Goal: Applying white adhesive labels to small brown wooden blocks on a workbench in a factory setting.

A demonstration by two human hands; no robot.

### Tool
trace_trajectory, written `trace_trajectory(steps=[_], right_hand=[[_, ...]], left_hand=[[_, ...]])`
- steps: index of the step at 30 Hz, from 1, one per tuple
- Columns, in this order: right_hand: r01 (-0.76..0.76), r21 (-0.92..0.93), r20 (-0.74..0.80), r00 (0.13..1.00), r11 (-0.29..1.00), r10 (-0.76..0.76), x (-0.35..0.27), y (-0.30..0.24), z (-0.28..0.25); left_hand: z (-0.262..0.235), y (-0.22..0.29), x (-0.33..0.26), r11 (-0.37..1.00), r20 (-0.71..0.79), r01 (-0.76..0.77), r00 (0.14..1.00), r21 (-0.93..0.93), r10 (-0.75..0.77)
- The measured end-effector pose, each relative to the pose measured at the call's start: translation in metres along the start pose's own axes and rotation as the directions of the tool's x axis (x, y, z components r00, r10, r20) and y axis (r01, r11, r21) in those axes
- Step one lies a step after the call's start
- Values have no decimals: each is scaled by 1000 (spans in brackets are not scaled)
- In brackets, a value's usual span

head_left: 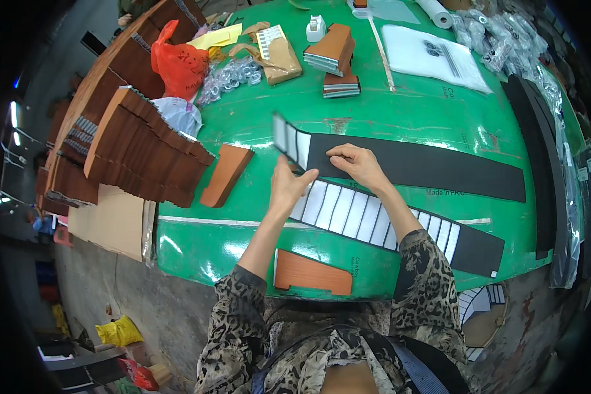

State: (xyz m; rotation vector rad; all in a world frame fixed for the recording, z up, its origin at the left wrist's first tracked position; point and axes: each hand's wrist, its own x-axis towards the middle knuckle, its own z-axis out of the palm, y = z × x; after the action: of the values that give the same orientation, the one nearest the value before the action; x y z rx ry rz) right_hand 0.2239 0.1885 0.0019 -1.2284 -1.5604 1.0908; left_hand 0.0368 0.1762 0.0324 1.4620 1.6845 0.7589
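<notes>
A long black strip point(420, 164) lies across the table, its left end bent upward and carrying white-grey bands point(291, 140) blurred by motion. At the near edge of that raised end is my left hand point(287, 189), thumb out to the right and fingers partly hidden, gripping the strip. My right hand point(360, 165) is over the black surface just right of the bands, fingertips pinched together; anything between them is too small to make out. Nearer to me, beneath my forearms, a second black strip point(482, 249) bears a row of white pads point(348, 209).
Brown wooden pieces point(226, 174) lie singly, including one near the front edge point(312, 272), and stacked point(144, 151) at left. Farther back are a red plastic bag point(177, 62), a brown paper packet point(281, 62), more stacked pieces point(331, 49) and clear plastic sheets point(433, 58). Black strips point(528, 164) line the right.
</notes>
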Motion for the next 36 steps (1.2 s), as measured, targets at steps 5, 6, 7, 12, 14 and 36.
trace_trajectory(steps=[5,6,7,12,14,36], right_hand=[[-22,99,-7,1000,995,23,0,1,1],[-21,155,-18,1000,988,24,0,4,-1],[-22,153,-19,999,988,25,0,5,-2],[-61,257,33,998,964,55,-2,1,-3],[-59,230,51,998,971,48,-1,-1,-3],[-248,-329,-43,968,911,248,9,-28,11]], left_hand=[[-7,-17,11,946,194,259,956,-195,-222],[-5,-6,3,900,163,286,956,-331,-244],[-3,0,-1,835,134,302,953,-461,-270],[-3,-3,-4,779,151,273,962,-565,-227],[-1,1,-6,741,164,281,959,-610,-229],[35,-20,11,697,57,69,998,-713,-41]])
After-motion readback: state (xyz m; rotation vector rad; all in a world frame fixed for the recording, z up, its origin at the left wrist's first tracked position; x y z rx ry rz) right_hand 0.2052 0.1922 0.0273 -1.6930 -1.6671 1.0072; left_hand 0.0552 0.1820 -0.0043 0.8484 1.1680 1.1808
